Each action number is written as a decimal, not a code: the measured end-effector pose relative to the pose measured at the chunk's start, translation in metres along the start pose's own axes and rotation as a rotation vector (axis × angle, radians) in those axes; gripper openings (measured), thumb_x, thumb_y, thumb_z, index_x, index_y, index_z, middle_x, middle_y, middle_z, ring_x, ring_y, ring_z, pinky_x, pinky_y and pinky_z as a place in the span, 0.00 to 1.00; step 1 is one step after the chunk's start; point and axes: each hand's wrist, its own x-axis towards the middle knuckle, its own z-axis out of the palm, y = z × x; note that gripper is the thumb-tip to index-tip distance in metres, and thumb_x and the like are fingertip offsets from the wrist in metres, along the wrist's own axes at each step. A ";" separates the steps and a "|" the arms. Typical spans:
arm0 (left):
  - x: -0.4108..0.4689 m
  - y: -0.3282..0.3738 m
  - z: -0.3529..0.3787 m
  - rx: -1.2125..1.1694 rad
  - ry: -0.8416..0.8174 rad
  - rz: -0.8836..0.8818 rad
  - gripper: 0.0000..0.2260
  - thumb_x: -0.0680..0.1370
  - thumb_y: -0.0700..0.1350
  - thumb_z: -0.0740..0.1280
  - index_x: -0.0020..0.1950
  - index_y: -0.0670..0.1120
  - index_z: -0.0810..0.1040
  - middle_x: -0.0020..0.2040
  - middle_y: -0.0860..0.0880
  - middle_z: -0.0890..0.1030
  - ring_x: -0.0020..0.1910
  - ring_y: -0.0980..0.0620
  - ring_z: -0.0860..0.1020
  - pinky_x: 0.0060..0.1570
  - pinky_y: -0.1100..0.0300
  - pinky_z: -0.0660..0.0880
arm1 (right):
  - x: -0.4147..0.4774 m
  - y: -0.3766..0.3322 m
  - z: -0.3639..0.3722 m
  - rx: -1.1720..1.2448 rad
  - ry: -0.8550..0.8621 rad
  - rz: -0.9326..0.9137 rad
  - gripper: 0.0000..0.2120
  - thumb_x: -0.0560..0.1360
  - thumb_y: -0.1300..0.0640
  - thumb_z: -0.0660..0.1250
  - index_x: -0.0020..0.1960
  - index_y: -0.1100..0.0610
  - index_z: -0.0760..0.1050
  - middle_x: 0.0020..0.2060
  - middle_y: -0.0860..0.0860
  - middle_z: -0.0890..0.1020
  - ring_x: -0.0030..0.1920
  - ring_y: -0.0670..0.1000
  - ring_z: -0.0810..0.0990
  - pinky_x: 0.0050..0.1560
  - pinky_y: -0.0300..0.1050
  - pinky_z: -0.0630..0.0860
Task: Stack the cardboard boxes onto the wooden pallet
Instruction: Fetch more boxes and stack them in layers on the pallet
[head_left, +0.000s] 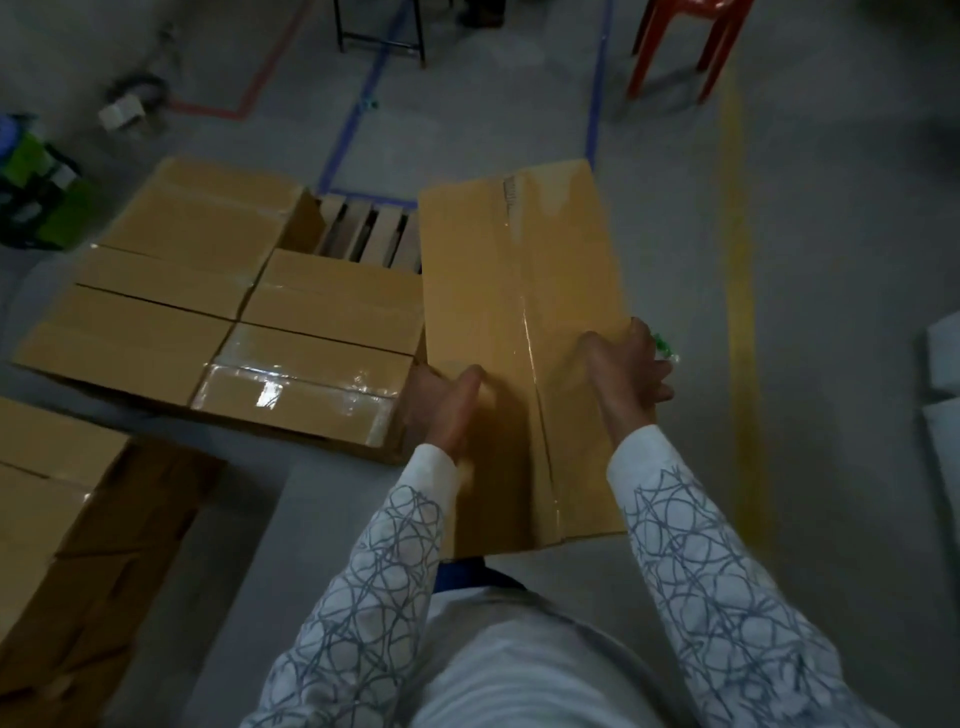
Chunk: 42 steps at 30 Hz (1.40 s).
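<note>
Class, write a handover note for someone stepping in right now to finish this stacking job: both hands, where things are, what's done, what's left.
Hands: left hand grips the left edge of the long cardboard box; right hand grips its right edge.
Position: the box is held just right of the boxes already laid on the wooden pallet, whose bare slats show at the far side.
Done: one layer mostly filled.
Left: set this box down, then probably move the stack at lower left.
</note>
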 end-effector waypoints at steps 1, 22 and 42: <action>0.015 0.009 0.015 -0.031 -0.013 -0.019 0.24 0.66 0.55 0.75 0.59 0.50 0.75 0.48 0.54 0.80 0.45 0.53 0.78 0.47 0.54 0.78 | 0.021 -0.013 0.005 -0.050 0.009 -0.019 0.35 0.74 0.44 0.65 0.79 0.48 0.62 0.76 0.51 0.69 0.71 0.63 0.65 0.70 0.62 0.61; 0.323 0.276 0.192 -0.260 0.299 -0.121 0.24 0.68 0.52 0.75 0.60 0.48 0.76 0.52 0.52 0.80 0.50 0.51 0.77 0.40 0.63 0.64 | 0.373 -0.327 0.125 -0.253 -0.302 -0.233 0.44 0.73 0.38 0.71 0.81 0.52 0.55 0.79 0.52 0.65 0.74 0.63 0.63 0.68 0.65 0.62; 0.527 0.312 0.187 -0.643 0.520 -0.381 0.33 0.72 0.48 0.75 0.75 0.51 0.66 0.67 0.49 0.75 0.63 0.46 0.75 0.62 0.45 0.76 | 0.488 -0.538 0.362 -0.508 -0.744 -0.648 0.47 0.72 0.34 0.72 0.83 0.48 0.54 0.79 0.52 0.66 0.77 0.61 0.61 0.73 0.68 0.58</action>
